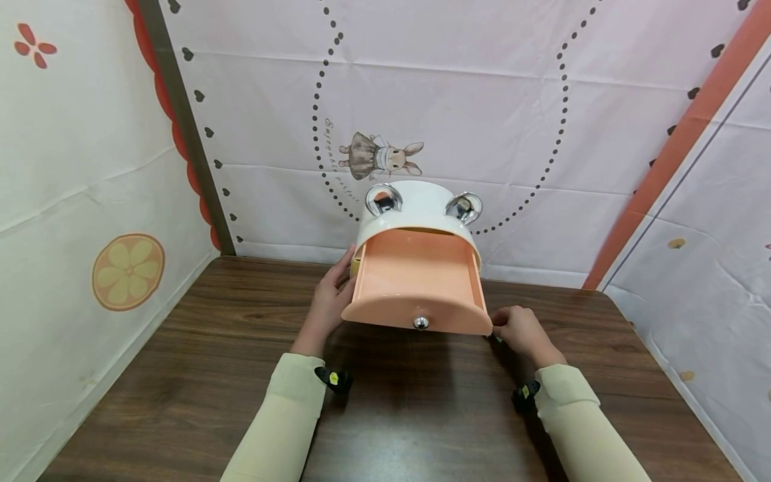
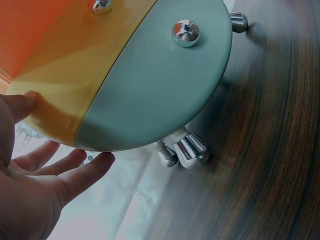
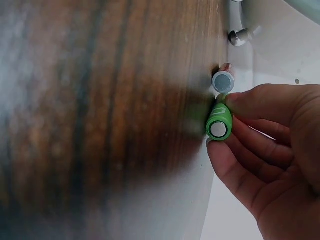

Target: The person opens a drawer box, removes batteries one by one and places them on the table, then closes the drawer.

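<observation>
A rounded drawer box with a white shell (image 1: 415, 201) and two chrome ears stands on the table. Its top peach drawer (image 1: 418, 268) is pulled out; below are a yellow drawer (image 2: 60, 75) and a pale green drawer (image 2: 150, 85), both closed. My left hand (image 1: 328, 301) rests at the box's left side, thumb on the yellow front, fingers fairly straight against the curved side. To the right, low beside the box, my right hand (image 1: 524, 328) pinches a green battery (image 3: 219, 122) between thumb and fingers. Another battery (image 3: 223, 81) with a grey end lies just beyond it.
The brown wooden table (image 1: 241, 402) reaches the printed cloth backdrop (image 1: 482, 120) behind the box. Cloth also hangs at the left and right. Chrome feet (image 2: 192, 150) hold the box above the tabletop. The peach drawer juts forward between the hands.
</observation>
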